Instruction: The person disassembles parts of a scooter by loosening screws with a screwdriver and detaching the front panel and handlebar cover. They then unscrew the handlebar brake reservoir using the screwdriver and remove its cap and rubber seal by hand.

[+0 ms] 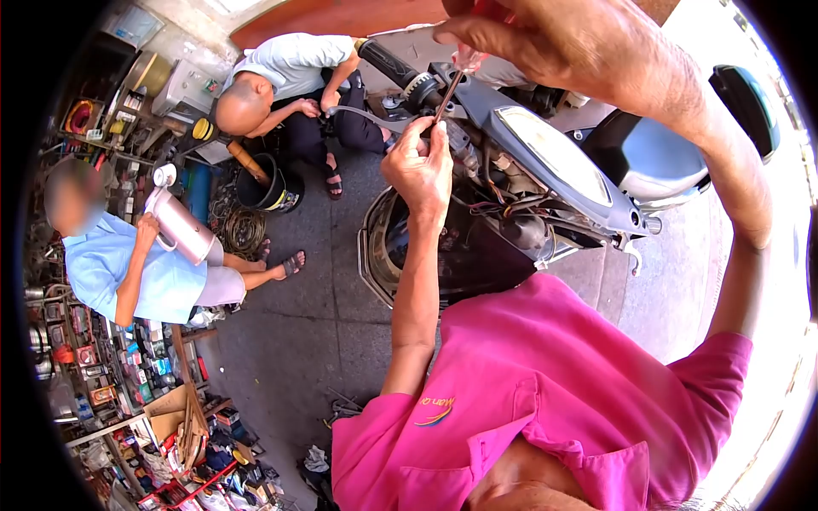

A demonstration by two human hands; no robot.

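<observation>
High in the view my right hand [571, 51] is closed round the reddish, clear handle of a screwdriver [449, 92]. Its thin metal shaft slants down to the left. My left hand [422, 170] pinches around the shaft's lower end with thumb and fingers; whether a small screw is between them is hidden. Both hands are above the handlebar of a scooter, whose grey instrument cover [554, 153] sits tilted. Under the cover, loose wires [511, 204] are exposed. A black handlebar grip [388, 64] points to the upper left, and a brake lever [635, 258] shows at the right.
A person in a pale shirt [298, 55] crouches beyond the handlebar. Another in a blue shirt [128, 264] stands at left holding a pinkish metal jug [181, 226]. A black bucket [281, 198] stands between them. Cluttered shelves [111, 366] line the left side; a scooter seat [656, 153] is at right.
</observation>
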